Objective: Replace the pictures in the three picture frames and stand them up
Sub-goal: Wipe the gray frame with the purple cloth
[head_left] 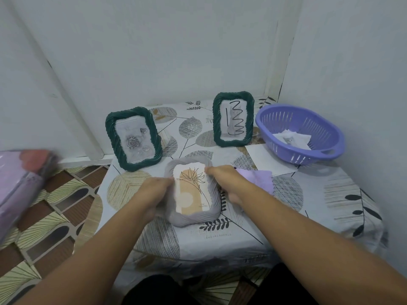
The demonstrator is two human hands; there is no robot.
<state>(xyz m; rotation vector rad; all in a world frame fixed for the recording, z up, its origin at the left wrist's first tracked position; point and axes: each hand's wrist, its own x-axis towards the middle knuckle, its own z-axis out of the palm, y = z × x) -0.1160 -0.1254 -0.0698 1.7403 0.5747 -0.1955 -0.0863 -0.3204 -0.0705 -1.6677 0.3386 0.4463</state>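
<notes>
I see a table (286, 216) in the corner of two pale walls (176, 51), covered by a leaf-print cloth (330, 194). At its far right stands a purple basket (275, 119) with slotted sides, papers (293, 138) lying inside it. A white sheet (262, 159) lies flat just beside the basket, partly under it. A lilac towel (257, 178) lies near the sheet. Left of the table I see a patterned floor (55, 205) and a blurred pink-purple bundle (19, 183).
</notes>
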